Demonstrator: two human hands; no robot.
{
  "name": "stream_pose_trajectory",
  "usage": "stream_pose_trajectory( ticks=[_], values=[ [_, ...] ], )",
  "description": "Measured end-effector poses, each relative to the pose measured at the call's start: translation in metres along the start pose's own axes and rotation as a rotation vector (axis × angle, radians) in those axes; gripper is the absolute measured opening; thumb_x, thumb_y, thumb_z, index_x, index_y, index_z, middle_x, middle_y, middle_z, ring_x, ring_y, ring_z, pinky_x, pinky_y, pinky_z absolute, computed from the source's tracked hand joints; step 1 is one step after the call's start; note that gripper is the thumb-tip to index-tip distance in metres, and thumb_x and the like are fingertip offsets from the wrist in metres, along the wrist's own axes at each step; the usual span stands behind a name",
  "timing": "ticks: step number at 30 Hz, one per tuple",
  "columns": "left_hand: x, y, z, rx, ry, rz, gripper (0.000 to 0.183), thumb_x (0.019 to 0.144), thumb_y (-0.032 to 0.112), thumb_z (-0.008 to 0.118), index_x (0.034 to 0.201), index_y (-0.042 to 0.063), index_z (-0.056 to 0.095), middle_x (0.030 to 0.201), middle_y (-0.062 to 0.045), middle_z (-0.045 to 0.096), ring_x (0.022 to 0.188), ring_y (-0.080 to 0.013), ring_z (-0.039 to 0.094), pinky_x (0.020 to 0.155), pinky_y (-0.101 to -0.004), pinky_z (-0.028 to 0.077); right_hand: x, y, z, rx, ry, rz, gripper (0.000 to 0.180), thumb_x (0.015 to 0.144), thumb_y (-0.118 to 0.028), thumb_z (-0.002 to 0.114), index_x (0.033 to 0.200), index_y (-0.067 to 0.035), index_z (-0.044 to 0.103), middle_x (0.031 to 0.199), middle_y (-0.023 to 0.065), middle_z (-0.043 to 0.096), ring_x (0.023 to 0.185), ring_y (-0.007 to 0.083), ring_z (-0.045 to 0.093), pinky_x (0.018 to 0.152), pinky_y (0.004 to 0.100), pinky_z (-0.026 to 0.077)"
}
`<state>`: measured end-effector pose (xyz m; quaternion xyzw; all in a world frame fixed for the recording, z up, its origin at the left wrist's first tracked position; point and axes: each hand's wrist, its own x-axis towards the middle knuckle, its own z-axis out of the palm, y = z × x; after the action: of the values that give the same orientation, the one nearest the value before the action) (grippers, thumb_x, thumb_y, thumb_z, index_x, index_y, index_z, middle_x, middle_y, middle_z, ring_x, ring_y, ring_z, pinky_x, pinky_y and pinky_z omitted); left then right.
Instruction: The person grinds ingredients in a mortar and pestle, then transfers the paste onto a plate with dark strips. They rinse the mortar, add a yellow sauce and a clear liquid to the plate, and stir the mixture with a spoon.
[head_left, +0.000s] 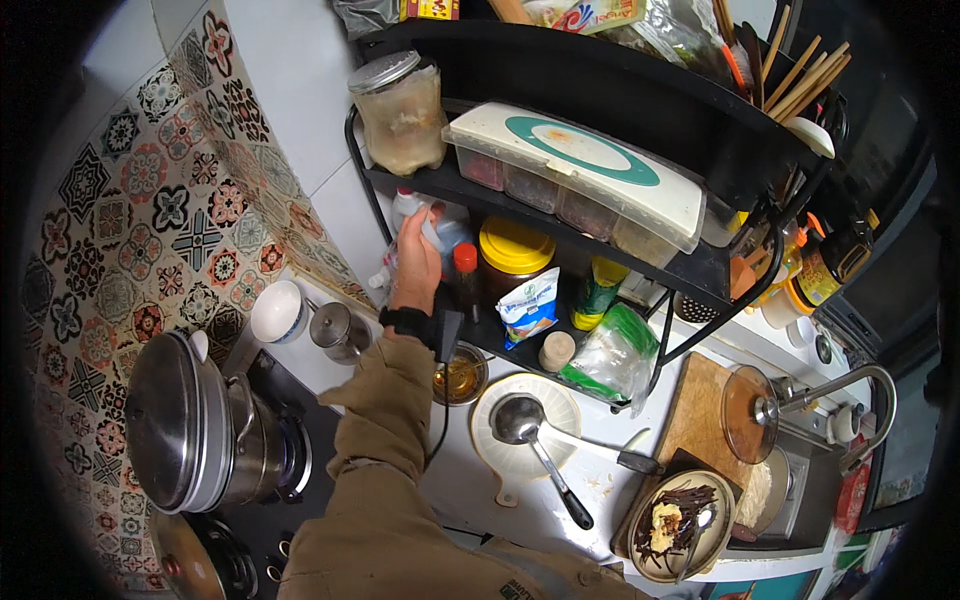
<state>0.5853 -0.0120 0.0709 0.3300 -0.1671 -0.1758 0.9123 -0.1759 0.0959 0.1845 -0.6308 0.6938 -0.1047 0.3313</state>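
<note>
My left hand (418, 259) reaches into the lower level of the black shelf rack. Its fingers are closed around a whitish plastic bottle (406, 204) with a red cap, partly hidden by the hand. On that wrist is a black band (409, 321) with a cable hanging from it. A red-capped bottle of dark contents (466, 281) stands just right of the hand, beside a dark jar with a yellow lid (517, 244). Another clear bottle with a white cap (381, 277) lies to the left. My right hand is out of view.
A large lidded steel pot (169, 420) sits on the stove at left. Ladles (519, 420) rest on a pale dish on the counter. A bowl of dark strips (679, 517) stands at right, near a cutting board (690, 405) and the sink (806, 480).
</note>
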Motion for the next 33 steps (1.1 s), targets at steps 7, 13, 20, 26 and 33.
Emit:
stream_pose_trajectory(
  ticks=[7,13,20,26,33],
  values=[
    [-0.034,0.017,0.021,-0.106,-0.004,0.144,0.033,0.096,0.03,0.05,0.113,0.002,0.051,0.099,-0.009,0.061,0.098,-0.0197,0.057,0.099,-0.0328,0.038,-0.003,-0.004,0.006,-0.062,-0.017,-0.017,0.018,0.089,-0.002,0.051,0.099,0.002,0.065,0.082,0.0074,0.066,0.075,0.0133,0.055,0.068,0.0293,0.045],
    [-0.044,0.042,0.028,-0.033,-0.036,0.13,0.038,0.098,0.034,0.045,0.118,0.003,0.049,0.101,-0.011,0.06,0.101,-0.0191,0.055,0.097,-0.033,0.039,0.001,-0.003,0.004,-0.065,-0.048,-0.06,0.016,0.089,-0.003,0.053,0.098,0.0,0.066,0.077,0.0087,0.065,0.072,0.0132,0.054,0.066,0.0307,0.045],
    [-0.085,0.082,0.045,0.101,-0.038,0.154,0.049,0.098,0.041,0.039,0.106,-0.003,0.056,0.107,-0.013,0.06,0.105,-0.0211,0.054,0.097,-0.0348,0.04,0.015,0.008,0.009,-0.189,-0.074,-0.063,0.015,0.089,-0.005,0.053,0.094,0.0,0.065,0.071,0.0074,0.062,0.067,0.0123,0.051,0.059,0.0298,0.043],
    [-0.115,0.13,0.075,0.185,-0.085,0.278,0.045,0.1,0.038,0.035,0.119,-0.001,0.05,0.1,-0.013,0.064,0.099,-0.02,0.057,0.095,-0.0339,0.039,0.026,0.007,0.01,-0.132,-0.125,-0.212,0.015,0.091,-0.007,0.052,0.097,-0.003,0.066,0.069,0.0029,0.058,0.06,0.0105,0.046,0.055,0.0286,0.039],
    [-0.18,0.195,0.125,0.296,-0.343,0.339,0.057,0.098,0.047,0.037,0.122,-0.004,0.047,0.114,-0.013,0.06,0.112,-0.0215,0.051,0.104,-0.0367,0.031,0.066,-0.058,-0.011,0.029,-0.033,-0.552,0.019,0.096,-0.006,0.043,0.104,0.003,0.057,0.087,0.0041,0.06,0.051,0.0089,0.046,0.049,0.0216,0.04]
  ],
)
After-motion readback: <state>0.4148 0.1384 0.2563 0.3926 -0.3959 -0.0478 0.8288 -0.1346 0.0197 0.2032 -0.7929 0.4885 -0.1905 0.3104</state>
